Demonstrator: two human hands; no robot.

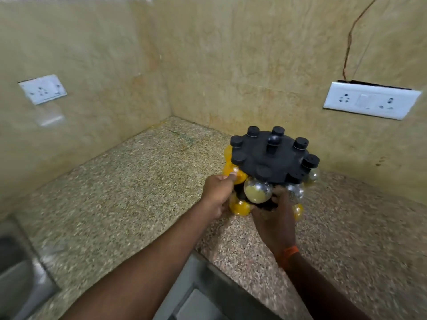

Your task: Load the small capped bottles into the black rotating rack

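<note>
Head view: both hands are gripping the black round plastic rotating rack (269, 158), left hand (218, 195) closing on a yellow-filled bottle (235, 174), right hand (275, 218) cupping its underside.

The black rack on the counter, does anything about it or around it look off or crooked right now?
Yes. The black rack sits tilted, its top disc sloping toward the camera, gripped low down by both the left hand and right hand. Behind it, the right wall socket plate looks loose, with a dark gap and a wire above it.

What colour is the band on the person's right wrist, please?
Orange band, clearest in the head view.
</note>
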